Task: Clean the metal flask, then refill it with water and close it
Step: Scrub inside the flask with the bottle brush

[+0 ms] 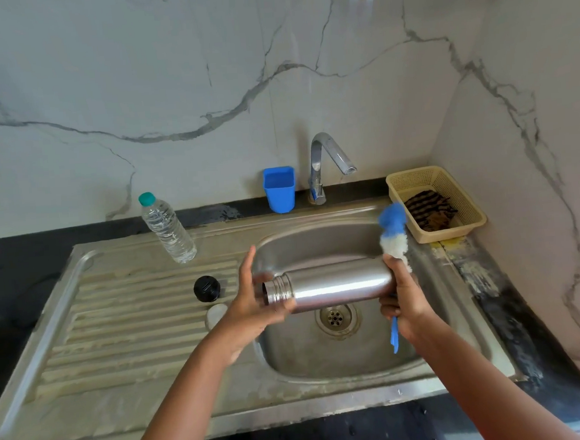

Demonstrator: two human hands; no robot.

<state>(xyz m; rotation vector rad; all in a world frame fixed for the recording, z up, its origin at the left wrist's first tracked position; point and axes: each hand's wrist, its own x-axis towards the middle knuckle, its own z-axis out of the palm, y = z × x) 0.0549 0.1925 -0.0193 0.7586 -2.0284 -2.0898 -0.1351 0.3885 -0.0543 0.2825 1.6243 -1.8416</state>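
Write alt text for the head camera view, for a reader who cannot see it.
Two bare hands hold an open metal flask sideways over a steel sink; the right hand also grips a blue bottle brush, the left hand the neck. A black cap and plastic water bottle sit on the drainboard.

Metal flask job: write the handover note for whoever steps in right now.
Left hand: holds the metal flask at its open neck, flask lying sideways over the sink.
Right hand: supports the flask's base while gripping the blue-and-white bottle brush.
Black cap: off, on the drainboard.
Plastic water bottle: capped, standing behind it.
Tap: no water running.
Done: flask opened.
Left: finish cleaning, refill, close.
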